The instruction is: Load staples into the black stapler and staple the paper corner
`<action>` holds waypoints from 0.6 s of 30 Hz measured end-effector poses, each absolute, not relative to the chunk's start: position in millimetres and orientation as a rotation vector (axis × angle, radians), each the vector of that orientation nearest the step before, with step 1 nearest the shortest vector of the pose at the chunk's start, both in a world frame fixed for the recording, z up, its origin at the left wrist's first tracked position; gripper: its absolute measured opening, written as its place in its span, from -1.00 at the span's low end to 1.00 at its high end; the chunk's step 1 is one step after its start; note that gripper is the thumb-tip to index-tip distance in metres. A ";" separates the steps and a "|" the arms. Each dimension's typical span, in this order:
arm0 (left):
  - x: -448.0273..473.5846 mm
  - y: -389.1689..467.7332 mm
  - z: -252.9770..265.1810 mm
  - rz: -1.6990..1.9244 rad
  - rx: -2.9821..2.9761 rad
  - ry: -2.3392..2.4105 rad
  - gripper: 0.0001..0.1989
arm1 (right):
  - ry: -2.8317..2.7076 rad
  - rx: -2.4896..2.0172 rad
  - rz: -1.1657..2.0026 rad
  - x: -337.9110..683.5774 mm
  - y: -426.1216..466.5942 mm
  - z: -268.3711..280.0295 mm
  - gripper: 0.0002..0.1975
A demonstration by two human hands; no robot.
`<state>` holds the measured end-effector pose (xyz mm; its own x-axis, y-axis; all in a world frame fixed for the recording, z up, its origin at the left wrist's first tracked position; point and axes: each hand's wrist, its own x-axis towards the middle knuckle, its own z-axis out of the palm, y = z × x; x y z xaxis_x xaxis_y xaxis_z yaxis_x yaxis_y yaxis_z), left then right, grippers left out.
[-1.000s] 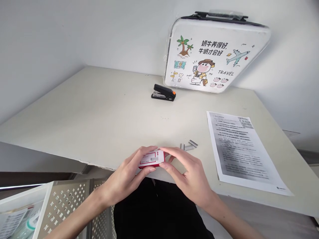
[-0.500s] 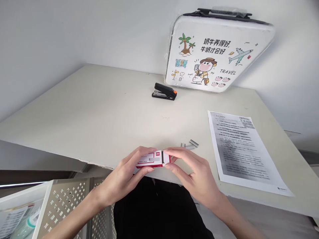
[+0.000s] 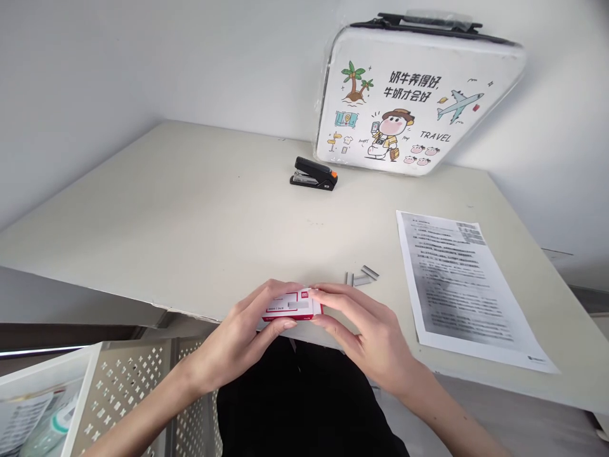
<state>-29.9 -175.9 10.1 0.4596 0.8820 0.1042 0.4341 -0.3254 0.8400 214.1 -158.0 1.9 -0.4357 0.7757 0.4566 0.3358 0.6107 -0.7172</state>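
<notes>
A small white and red staple box (image 3: 290, 306) is held at the table's front edge. My left hand (image 3: 252, 324) grips its left end between thumb and fingers. On its right end, the fingertips and thumb of my right hand (image 3: 364, 324) press, partly covering that end. Just beyond my right hand lie several loose strips of staples (image 3: 362, 278). A black stapler (image 3: 314, 174) with an orange button rests farther back, its jaws apart.
A white case (image 3: 380, 114) with cartoon prints leans upright against the wall at the back right. To the right lies a printed sheet (image 3: 457, 285). Below the table's left front edge stands a perforated basket (image 3: 126, 381) with a bottle and papers inside.
My right fingers have moved slightly left against the box. The dark gap at its right end has closed. Stapler, staple strips and sheet stay in place.
</notes>
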 end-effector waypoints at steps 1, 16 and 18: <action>-29.3 -175.8 9.7 0.742 1.934 1.095 -0.61 | -2.031 -0.872 0.696 213.7 -158.3 1.1 -0.65; -41.0 -186.5 1.6 0.664 1.950 1.320 -0.59 | -2.257 -0.972 1.093 189.0 -187.8 -0.1 -0.07; -60.6 -193.0 2.2 0.651 1.996 1.412 -0.56 | -2.240 -0.960 1.077 190.0 -189.6 -1.2 -0.10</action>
<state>-60.6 -193.0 2.2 0.3134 0.9484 0.0491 0.6528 -0.2527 0.7141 190.0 -189.6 -1.2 -0.6431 0.7577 0.1112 0.3860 0.4462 -0.8074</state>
